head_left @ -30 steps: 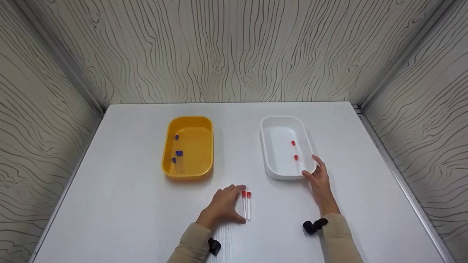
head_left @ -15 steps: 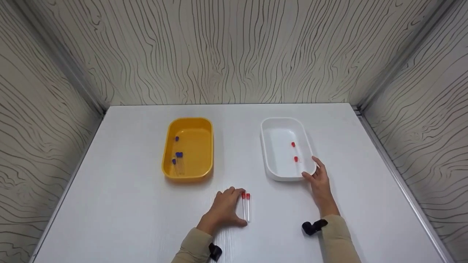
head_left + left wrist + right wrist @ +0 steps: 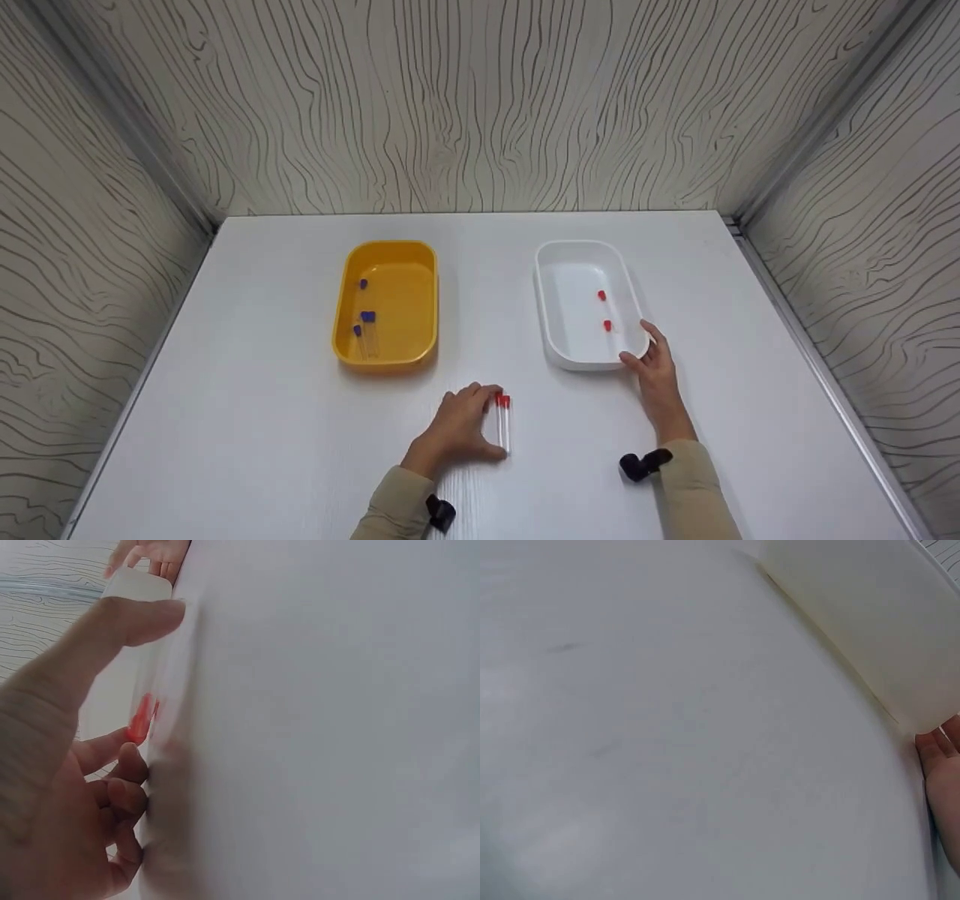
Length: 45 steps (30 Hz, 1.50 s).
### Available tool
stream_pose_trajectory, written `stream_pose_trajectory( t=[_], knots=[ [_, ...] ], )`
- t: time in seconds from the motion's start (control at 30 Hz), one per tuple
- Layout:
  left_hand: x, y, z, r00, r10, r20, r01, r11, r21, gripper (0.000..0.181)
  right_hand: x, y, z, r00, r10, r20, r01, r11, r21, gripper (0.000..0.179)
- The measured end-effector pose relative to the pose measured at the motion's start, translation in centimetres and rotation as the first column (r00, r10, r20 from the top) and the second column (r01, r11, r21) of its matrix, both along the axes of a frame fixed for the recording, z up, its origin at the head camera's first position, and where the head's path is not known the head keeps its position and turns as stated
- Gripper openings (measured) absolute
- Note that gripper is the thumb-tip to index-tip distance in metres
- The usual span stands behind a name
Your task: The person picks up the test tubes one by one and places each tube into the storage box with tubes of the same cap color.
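Two clear test tubes [image 3: 505, 426] with red caps lie side by side on the white table. My left hand [image 3: 456, 426] spans them lengthwise, thumb at their bottom ends and index finger at the caps. In the left wrist view a red cap [image 3: 139, 722] sits against the index fingertip, and the other fingers are curled. My right hand [image 3: 658, 382] holds the near right corner of a white tray [image 3: 589, 365], thumb on its rim and fingers along its outer side. Two red-capped tubes lie in this tray. The right wrist view shows the tray's outer wall [image 3: 855, 622].
A yellow tray [image 3: 409, 319] stands at the left with several blue-capped tubes [image 3: 367, 316] in it. Wood-patterned walls [image 3: 480, 105] enclose the table [image 3: 247, 420] at the back and sides. Black wrist cameras [image 3: 441, 514] are strapped at both cuffs.
The two red-capped tubes have come closer together, the right one sliding slightly left. My left thumb and index finger have settled at their ends. The right hand keeps its hold on the white tray.
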State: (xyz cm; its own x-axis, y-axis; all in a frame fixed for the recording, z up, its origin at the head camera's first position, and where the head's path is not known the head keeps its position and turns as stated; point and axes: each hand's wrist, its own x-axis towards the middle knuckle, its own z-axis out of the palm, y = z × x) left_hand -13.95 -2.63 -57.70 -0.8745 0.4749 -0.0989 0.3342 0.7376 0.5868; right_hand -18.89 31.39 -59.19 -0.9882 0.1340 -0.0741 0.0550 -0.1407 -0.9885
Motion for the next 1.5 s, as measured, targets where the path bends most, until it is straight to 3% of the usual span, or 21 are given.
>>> stream_pose_trajectory(
  t=[0.27,0.67,1.0,1.3,1.5],
  knots=[
    [-0.4,-0.2,0.6,1.000,-0.005,0.027,0.002,0.995,0.099,0.089,-0.1,0.0,0.2,1.000,-0.003,0.020,0.002,1.000,0.013,0.075],
    [-1.4,-0.2,1.5,0.999,-0.020,0.037,0.014,0.985,0.175,0.094,0.1,0.1,0.2,1.000,-0.002,0.025,0.002,1.000,-0.003,0.075],
    [-2.7,0.7,3.7,0.997,-0.008,0.082,-0.007,0.984,0.178,0.094,0.1,0.1,0.1,1.000,0.009,0.005,-0.009,1.000,-0.001,0.076],
    [-4.3,2.1,4.9,0.997,-0.028,0.073,0.014,0.984,0.177,0.094,0.1,0.0,0.2,1.000,0.005,0.017,-0.005,1.000,0.005,0.070],
    [-5.8,3.4,5.7,0.999,-0.008,0.052,-0.001,0.985,0.171,0.092,0.1,0.1,0.3,0.999,0.015,0.029,-0.015,1.000,-0.003,0.068]
  ],
)
